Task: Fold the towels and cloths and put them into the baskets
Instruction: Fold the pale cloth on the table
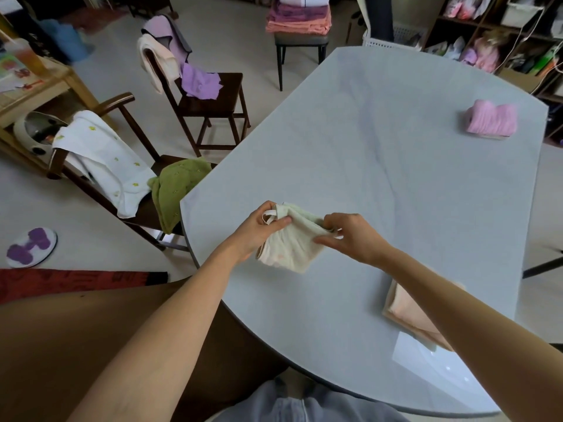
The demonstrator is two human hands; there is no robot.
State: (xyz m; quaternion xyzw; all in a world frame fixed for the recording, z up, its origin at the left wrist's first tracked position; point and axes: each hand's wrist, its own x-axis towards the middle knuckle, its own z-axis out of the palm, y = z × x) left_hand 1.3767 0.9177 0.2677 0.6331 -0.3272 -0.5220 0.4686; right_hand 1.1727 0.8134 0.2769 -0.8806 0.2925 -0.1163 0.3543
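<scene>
Both bare forearms reach forward over the near left edge of the pale blue table (380, 166). The left hand (259, 229) curls round the upper left corner of a cream cloth (292, 242), thumb laid across the top and a small hanging loop showing at the fingers. The right hand (350, 236) pinches the cloth's upper right corner between thumb and bent fingers, palm turned down.

The cream cloth is held between the two hands just above the table's left edge, already doubled into a small, slack rectangle that sags toward the tabletop; whether its lower edge touches the surface cannot be told. A faint pinkish mark shows near its lower left.

A folded peach towel (408, 312) lies on the table near the right edge, partly covered by the right forearm. A folded pink towel (492, 120) sits near the far right corner, well apart from the hands.

Beside the table's left edge a wooden armchair (122, 108) carries a white towel (103, 159) and a green towel (179, 184). Farther back a dark wooden chair (210, 102) holds purple and cream cloths, and a stool (300, 44) bears a stack of folded towels (298, 16). A white basket (393, 39) stands past the table's far edge.
</scene>
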